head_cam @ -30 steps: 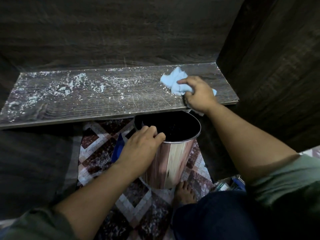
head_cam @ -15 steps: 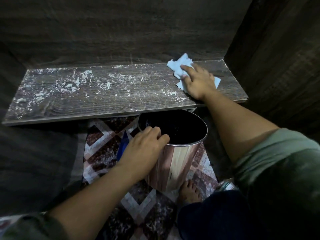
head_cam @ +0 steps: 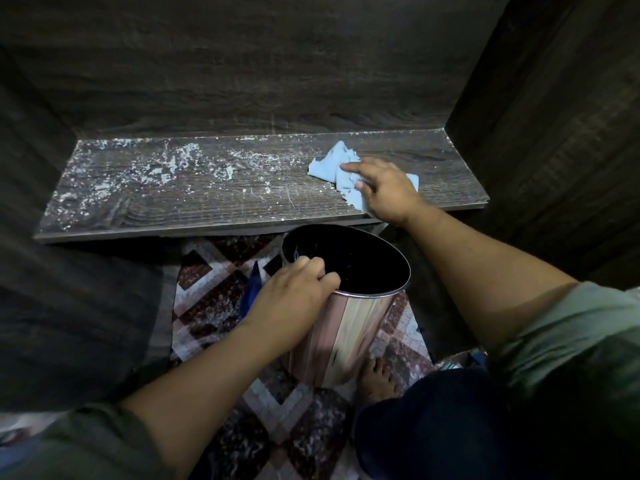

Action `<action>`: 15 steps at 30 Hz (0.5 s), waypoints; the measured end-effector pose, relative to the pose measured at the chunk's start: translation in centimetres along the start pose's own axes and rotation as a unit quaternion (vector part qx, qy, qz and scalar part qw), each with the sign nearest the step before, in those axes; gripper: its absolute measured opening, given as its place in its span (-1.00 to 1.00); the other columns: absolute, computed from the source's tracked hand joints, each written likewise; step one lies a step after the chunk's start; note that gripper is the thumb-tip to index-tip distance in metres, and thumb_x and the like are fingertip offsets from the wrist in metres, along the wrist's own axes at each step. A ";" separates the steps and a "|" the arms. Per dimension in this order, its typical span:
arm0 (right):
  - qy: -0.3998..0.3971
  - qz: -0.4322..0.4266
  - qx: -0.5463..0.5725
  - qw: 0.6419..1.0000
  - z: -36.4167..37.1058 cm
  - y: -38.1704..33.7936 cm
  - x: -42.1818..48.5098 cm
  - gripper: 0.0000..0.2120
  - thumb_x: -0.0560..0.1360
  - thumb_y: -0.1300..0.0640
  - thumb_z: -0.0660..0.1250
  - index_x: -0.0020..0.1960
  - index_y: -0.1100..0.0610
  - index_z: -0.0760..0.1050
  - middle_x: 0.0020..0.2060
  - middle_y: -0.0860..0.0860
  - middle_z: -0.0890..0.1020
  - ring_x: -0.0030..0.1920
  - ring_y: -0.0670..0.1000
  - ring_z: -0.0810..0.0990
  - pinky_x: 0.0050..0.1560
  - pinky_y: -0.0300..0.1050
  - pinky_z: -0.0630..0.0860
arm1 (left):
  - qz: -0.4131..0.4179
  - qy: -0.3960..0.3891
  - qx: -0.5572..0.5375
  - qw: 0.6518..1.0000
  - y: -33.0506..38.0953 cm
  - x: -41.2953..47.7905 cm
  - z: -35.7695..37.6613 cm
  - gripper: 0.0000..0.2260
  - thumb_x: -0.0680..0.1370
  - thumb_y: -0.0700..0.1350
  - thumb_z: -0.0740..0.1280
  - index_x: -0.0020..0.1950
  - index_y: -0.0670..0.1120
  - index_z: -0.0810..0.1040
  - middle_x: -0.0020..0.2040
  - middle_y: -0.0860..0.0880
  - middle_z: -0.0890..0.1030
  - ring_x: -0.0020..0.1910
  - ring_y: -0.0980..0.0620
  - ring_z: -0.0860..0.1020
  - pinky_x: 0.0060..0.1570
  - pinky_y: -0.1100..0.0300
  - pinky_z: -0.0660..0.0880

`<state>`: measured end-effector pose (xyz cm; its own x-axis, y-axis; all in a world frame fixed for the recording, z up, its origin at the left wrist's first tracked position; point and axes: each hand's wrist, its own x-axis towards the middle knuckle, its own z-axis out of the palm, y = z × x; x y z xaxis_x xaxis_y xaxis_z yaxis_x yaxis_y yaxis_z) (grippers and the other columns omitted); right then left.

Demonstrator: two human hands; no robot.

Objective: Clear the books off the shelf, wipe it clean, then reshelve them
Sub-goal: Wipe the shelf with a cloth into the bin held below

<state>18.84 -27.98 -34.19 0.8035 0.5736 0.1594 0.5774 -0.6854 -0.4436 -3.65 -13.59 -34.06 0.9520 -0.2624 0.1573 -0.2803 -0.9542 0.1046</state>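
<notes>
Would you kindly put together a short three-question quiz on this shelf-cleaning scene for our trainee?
1. True or false: the right hand presses a blue cloth onto the shelf.
2. What does the left hand grip? A) a book B) the rim of the bin C) a brush
3. Fill the gap: most of the white dust lies on the shelf's ____ part.

Key: 1 true; 2 B; 3 left.
</notes>
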 end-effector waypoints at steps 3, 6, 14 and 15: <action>-0.007 0.000 0.011 1.000 -0.1 -0.7 -1.0 -0.65 0.57 0.21 0.27 0.33 0.02 0.51 0.31 0.14 0.49 0.33 0.17 0.42 0.38 -0.05 0.26 | -0.008 -0.019 -0.009 1.000 0.3 0.1 -0.1 -0.84 0.41 -0.26 0.33 -0.07 -0.06 0.50 -0.14 -0.04 0.44 -0.10 -0.06 0.47 -0.29 0.15 0.26; -0.011 0.003 0.023 1.000 0.1 -1.7 -2.2 -0.65 0.56 0.23 0.29 0.31 0.00 0.53 0.30 0.12 0.50 0.33 0.15 0.42 0.41 0.01 0.25 | -0.007 -0.026 0.012 1.000 0.5 0.1 -0.7 -0.79 0.32 -0.33 0.36 -0.13 -0.09 0.53 -0.20 -0.05 0.46 -0.18 -0.06 0.48 -0.33 0.17 0.22; -0.129 0.048 0.082 0.987 -2.8 -5.7 -6.5 -0.71 0.60 0.20 0.27 0.24 -0.08 0.57 0.32 0.01 0.52 0.31 0.01 0.47 0.34 -0.12 0.36 | 0.013 -0.005 0.014 1.000 0.3 -0.4 -1.1 -0.72 0.15 -0.38 0.44 -0.25 -0.12 0.53 -0.30 -0.05 0.44 -0.32 -0.06 0.47 -0.39 0.19 0.19; -0.147 0.069 0.098 0.982 -3.6 -6.2 -6.9 -0.71 0.60 0.19 0.27 0.21 -0.11 0.58 0.33 -0.02 0.52 0.29 -0.01 0.49 0.34 -0.12 0.38 | 0.018 0.003 0.015 1.000 0.3 -0.5 -1.1 -0.74 0.16 -0.38 0.41 -0.25 -0.12 0.53 -0.30 -0.05 0.44 -0.32 -0.06 0.47 -0.39 0.19 0.19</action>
<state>10.26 -29.24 -29.39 0.7788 0.6055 -0.1638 0.4028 -0.6829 -0.6094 -4.35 -13.54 -33.06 0.9408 -0.2952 0.1668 -0.3098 -0.9483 0.0695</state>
